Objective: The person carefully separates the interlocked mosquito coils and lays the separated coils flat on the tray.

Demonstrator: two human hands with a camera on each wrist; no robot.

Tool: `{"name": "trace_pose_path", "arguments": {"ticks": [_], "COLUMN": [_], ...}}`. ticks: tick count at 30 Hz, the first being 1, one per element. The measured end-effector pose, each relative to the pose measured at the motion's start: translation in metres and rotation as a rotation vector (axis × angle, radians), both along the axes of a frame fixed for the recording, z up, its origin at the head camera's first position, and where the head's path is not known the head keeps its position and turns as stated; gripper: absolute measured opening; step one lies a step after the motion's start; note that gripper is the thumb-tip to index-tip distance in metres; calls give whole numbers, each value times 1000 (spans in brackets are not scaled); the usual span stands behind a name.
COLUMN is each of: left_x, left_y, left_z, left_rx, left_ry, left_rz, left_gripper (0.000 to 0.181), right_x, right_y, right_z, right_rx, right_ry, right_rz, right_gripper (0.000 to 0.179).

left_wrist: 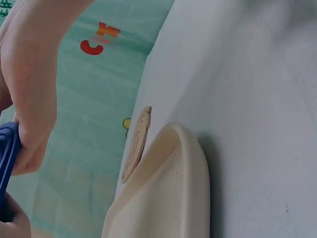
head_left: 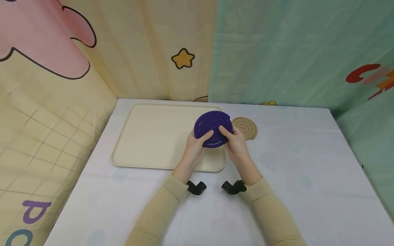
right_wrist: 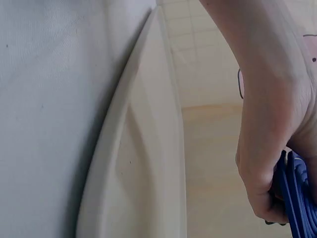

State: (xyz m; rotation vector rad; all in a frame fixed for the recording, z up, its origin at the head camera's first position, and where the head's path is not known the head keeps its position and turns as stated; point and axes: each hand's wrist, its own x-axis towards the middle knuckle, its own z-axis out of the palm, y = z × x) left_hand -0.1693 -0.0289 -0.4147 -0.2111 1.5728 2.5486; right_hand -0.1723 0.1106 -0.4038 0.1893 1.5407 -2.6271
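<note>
A round purple coaster with a spiral pattern (head_left: 211, 120) is gripped between both hands above the right end of the cream tray (head_left: 154, 136). My left hand (head_left: 194, 146) pinches its lower left edge, thumb flat on the face. On its right side my right hand (head_left: 237, 142) does the same, thumb pointing towards the centre. In the right wrist view the coaster (right_wrist: 294, 198) looks blue and is seen edge-on, with layered rims. Its underside and most fingers behind it are hidden. Close behind the right hand, a beige spiral coaster (head_left: 247, 128) lies on the table.
The white-covered table (head_left: 295, 177) meets printed curtains (head_left: 271, 51) at the back and sides. Black bent pieces (head_left: 197, 188) stick out at both wrists, above the table's near part. The tray has a low raised rim.
</note>
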Motion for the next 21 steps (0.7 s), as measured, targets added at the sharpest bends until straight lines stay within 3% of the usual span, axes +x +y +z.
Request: {"name": "trace_pose_path", "arguments": {"ticks": [2,6,11,13,18,21], "left_x": [1,0,-3,-2,4,8], "left_y": [6,8,1,-1,-1,-5], "left_z": [-2,-5,-5,-4,-7,-6], "left_rx": [127,139,59,30,-79,-228], "left_ry": [-17,4,100,106,88,111], "left_rz": [54,165,213,214,185,158], "left_gripper": [60,55,51,50,51,53], "right_x": [2,5,8,10,14,14], "right_y": [-5,-8,-1,2,9,18], "right_z": [-1,-5,-11,-13,-16,-13], "right_rx": [-71,-92,146,235,343,393], "right_ry": [-20,-52,-34,-38,-44,0], "right_rz": [-19,5,107,165,297,271], "right_gripper": [44,48,42,40,45,38]}}
